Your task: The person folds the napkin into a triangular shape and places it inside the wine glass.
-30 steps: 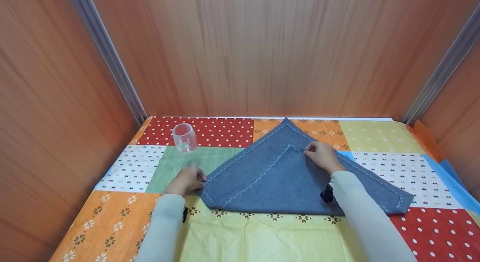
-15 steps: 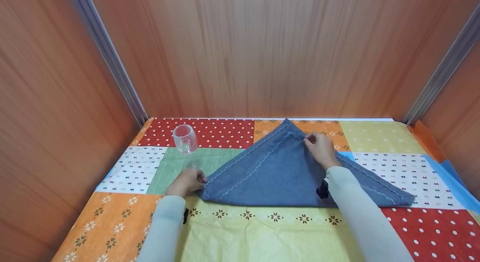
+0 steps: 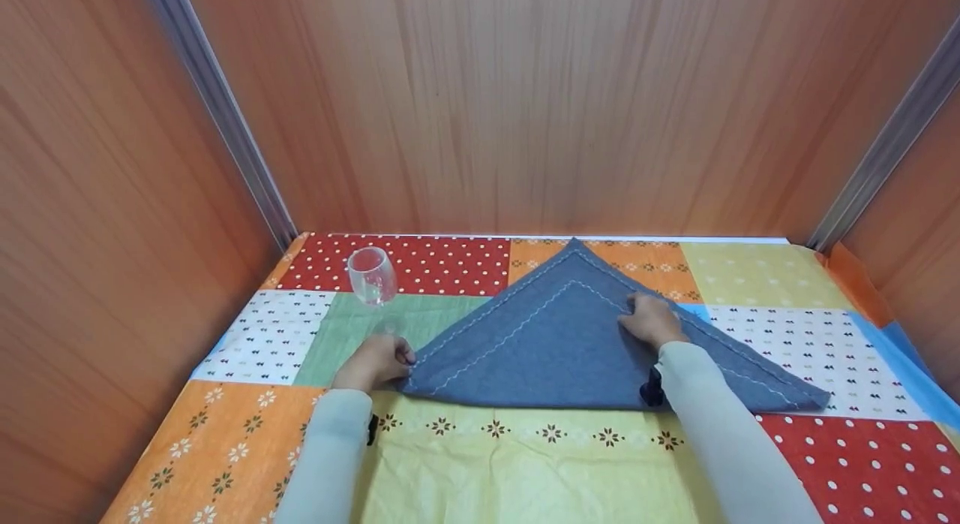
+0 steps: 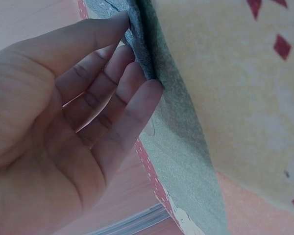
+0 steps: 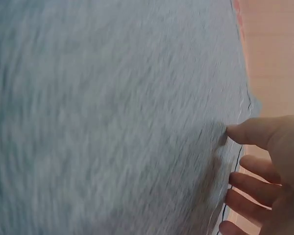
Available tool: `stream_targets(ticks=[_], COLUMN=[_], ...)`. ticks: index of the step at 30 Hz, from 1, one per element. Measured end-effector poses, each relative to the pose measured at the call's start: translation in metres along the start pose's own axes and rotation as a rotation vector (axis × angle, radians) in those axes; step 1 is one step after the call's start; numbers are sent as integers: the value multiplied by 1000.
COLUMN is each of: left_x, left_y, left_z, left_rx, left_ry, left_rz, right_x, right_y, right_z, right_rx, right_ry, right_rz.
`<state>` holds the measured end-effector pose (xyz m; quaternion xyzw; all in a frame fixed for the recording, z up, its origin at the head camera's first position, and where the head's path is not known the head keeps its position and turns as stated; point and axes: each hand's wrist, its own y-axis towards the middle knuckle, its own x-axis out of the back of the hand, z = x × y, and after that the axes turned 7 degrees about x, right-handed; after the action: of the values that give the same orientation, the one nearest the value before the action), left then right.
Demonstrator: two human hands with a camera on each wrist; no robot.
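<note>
A grey-blue cloth (image 3: pixel 525 351) with white stitching near its edges lies folded into a triangle, its peak toward the back wall. Two stitched borders show, the upper layer a little nearer than the lower one. At the cloth's left corner my left hand (image 3: pixel 375 361) pinches the edge; in the left wrist view the thumb lies on one side of the folded edge (image 4: pixel 137 34) and the fingertips on the other. My right hand (image 3: pixel 651 320) is over the right slope of the triangle. In the right wrist view its thumb touches the cloth (image 5: pixel 127 107), with the fingers apart from it.
A clear stemmed glass (image 3: pixel 373 276) stands behind my left hand, close to the cloth's left slope. The patchwork tablecloth (image 3: pixel 480 479) covers the table. Wood-grain panels (image 3: pixel 480 118) rise at the back and both sides.
My right hand moved forward with the upper layer's edge, then came back and its pinch loosened. The fold along the front has flattened and drawn slightly back. The left hand stayed put.
</note>
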<state>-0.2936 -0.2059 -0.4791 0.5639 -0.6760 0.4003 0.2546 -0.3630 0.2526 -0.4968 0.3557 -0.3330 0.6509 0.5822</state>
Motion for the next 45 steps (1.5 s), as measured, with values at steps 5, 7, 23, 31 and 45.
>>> stream_targets(ticks=[5,7,23,31,45], left_x=[0,1,1,1,0], left_y=[-1,-1,1,1,0], left_z=[0,-1,1,0,0], left_rx=[3,8,8,6,-10], left_ry=[9,-3,-33,12,27], left_rz=[-2,4,13,7,4], right_x=[2,2,2,5,40], right_y=[0,0,0,0,-23], right_z=[-10,-14,-25,-20,-66], right_rx=[-25,-22,-30,-65,-136], right_ry=[10,58,215,193,120], right_rz=[-48,-64,-175,-155,120])
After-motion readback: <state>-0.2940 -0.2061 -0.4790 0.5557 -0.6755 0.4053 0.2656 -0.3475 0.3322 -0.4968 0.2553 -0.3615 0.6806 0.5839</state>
